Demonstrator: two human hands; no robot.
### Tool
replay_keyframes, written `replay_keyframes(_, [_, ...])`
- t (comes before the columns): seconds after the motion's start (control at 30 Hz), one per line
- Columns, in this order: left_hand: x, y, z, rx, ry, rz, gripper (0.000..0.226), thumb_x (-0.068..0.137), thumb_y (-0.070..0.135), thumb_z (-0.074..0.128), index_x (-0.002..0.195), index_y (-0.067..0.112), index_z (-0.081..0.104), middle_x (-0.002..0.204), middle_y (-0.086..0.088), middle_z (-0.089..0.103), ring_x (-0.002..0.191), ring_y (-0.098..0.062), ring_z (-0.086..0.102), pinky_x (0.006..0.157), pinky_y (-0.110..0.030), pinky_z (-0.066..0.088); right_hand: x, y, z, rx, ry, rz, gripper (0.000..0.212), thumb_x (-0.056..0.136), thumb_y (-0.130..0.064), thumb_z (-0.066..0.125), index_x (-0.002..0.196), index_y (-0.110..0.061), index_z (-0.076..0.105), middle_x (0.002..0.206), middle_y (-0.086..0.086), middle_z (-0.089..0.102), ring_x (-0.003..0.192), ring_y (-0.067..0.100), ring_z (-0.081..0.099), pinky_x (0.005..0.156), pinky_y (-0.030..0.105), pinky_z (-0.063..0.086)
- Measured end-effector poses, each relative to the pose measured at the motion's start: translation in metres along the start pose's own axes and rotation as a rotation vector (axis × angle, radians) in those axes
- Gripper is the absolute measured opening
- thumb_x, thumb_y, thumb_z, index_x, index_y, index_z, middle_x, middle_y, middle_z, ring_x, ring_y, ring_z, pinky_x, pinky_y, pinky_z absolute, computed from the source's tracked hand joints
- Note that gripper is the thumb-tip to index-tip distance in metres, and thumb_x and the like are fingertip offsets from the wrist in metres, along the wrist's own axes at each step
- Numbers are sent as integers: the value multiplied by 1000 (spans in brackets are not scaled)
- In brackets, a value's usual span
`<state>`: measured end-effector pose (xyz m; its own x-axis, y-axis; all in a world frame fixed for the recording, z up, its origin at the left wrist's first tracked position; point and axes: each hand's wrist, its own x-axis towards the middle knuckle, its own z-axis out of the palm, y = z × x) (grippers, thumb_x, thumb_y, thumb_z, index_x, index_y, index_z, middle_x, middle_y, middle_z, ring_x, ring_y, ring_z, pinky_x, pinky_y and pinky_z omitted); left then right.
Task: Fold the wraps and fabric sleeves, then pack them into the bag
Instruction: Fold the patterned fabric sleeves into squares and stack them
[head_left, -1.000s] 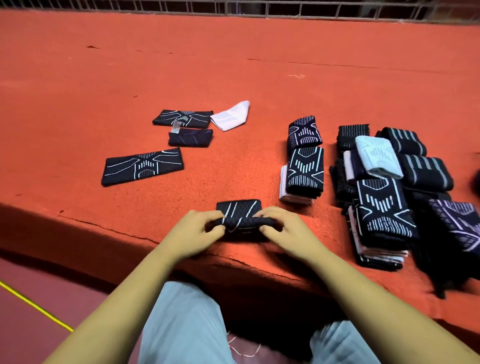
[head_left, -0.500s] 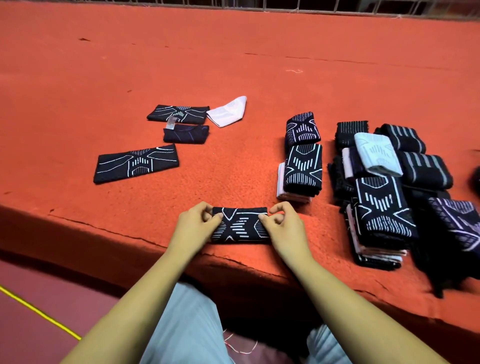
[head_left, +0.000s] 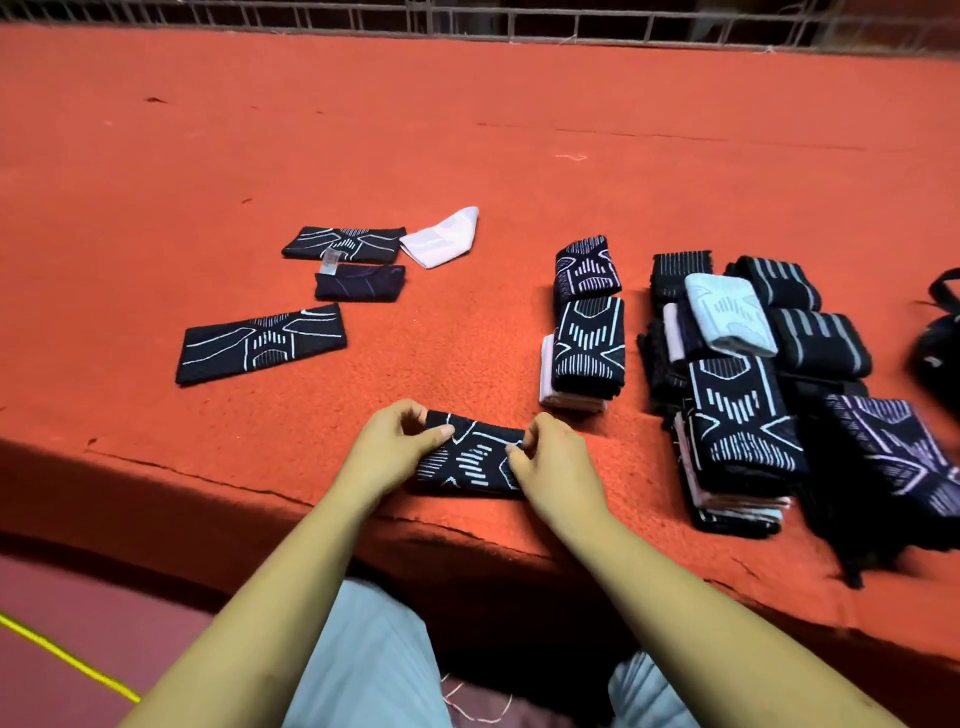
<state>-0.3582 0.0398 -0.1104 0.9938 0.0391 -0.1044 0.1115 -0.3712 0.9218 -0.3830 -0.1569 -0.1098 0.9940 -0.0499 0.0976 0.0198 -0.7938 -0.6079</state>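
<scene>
Folding partly done | sleeve (head_left: 470, 460) pinched at its ends by left hand (head_left: 395, 449) and right hand (head_left: 553, 462) | folded stacks (head_left: 737, 415) at right | flat pieces (head_left: 262, 343) left unfolded | packing judged pending

At the near edge of the orange tabletop (head_left: 519, 156), the left hand (head_left: 395, 452) and the right hand (head_left: 556, 462) each pinch one end of a black patterned sleeve (head_left: 475, 460) lying flat between them. To the left lies a long black sleeve (head_left: 262, 343), spread out. Farther off are two smaller dark pieces (head_left: 345, 244) and, touching one of them, a white piece (head_left: 441, 238). To the right stands a small folded stack (head_left: 587, 338), and beyond it a larger pile (head_left: 743, 405) of folded wraps.
</scene>
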Motion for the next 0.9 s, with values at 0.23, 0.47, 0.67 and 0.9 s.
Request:
replay_keyframes(0.23, [-11,86,-16,-226,-251,267,26,90,-6,63,91,14,46,68,-5,58,59,-10,54,51,-19,41,7,-30,-78,-169,-64,-224,59,78,-38,78,127,-19,53,123,1,52,108,25,59,90,41,50])
replay_keyframes(0.47, [4,167,-2,-166,-387,415,21,89,-4,64,98,10,51,75,0,68,69,-11,63,61,-19,49,28,-34,-153,128,-319,-299,35,93,-29,66,64,-13,55,59,-5,43,53,4,37,52,24,31])
replay_keyframes(0.67, [28,197,53,-518,-338,244,38,86,20,73,116,8,55,102,0,74,87,-17,68,69,-31,54,36,-3,-190,625,-211,-86,24,92,-23,68,74,-8,63,63,4,50,55,13,42,48,21,30])
replay_keyframes(0.9, [43,241,143,-403,-432,207,20,93,11,66,111,4,65,105,-12,74,91,-23,73,73,-34,61,58,53,-247,785,-13,98,19,87,-29,73,78,-13,69,79,14,58,71,23,53,64,35,48])
